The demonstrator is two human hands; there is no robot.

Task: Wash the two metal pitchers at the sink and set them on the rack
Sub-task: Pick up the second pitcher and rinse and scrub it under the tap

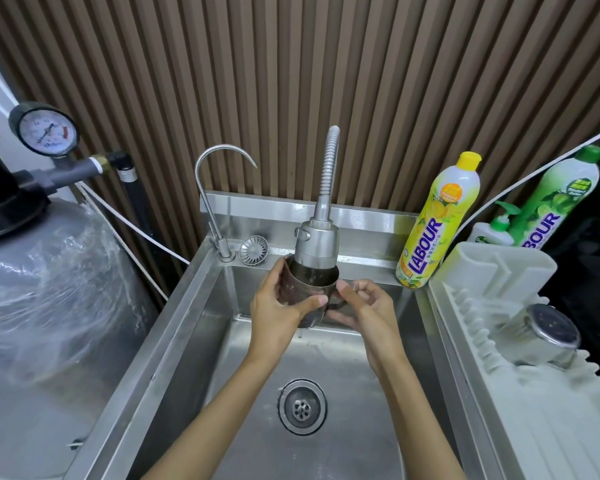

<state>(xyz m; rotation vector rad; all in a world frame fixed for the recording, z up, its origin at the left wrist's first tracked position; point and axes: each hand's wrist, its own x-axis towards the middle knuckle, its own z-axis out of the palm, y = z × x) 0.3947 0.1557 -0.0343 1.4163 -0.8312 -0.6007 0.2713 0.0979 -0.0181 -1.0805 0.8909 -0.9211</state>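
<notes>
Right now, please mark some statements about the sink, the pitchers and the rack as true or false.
1. Both hands hold one pitcher under the spray faucet head. True.
2. The right hand is at the pitcher's handle side. True.
3. The rack holds no pitcher. False: one pitcher lies on it already.
4. The yellow-capped soap bottle lies flat in the sink. False: it stands upright at the sink's back right corner.
5. The left hand wraps the pitcher's body. True.
</notes>
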